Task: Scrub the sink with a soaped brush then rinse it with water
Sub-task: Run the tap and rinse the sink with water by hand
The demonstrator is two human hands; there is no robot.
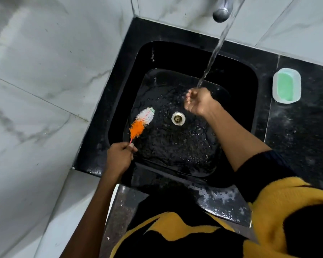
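A black sink (239, 75) is set in a black stone counter, its wet floor around a metal drain (178, 118). My left hand (119, 157) pinches the thin pink handle of a bottle brush (143, 119) with orange and white bristles; the brush head lies against the sink's left floor. Water (215, 51) streams from a metal tap (222, 12) at the top. My right hand (199, 102) is cupped under the stream, fingers curled, holding nothing solid.
A green soap bar in a clear dish (286, 85) sits on the counter (302, 138) right of the sink. Grey marble tiles (35, 90) cover the wall to the left and behind. The front counter edge is wet.
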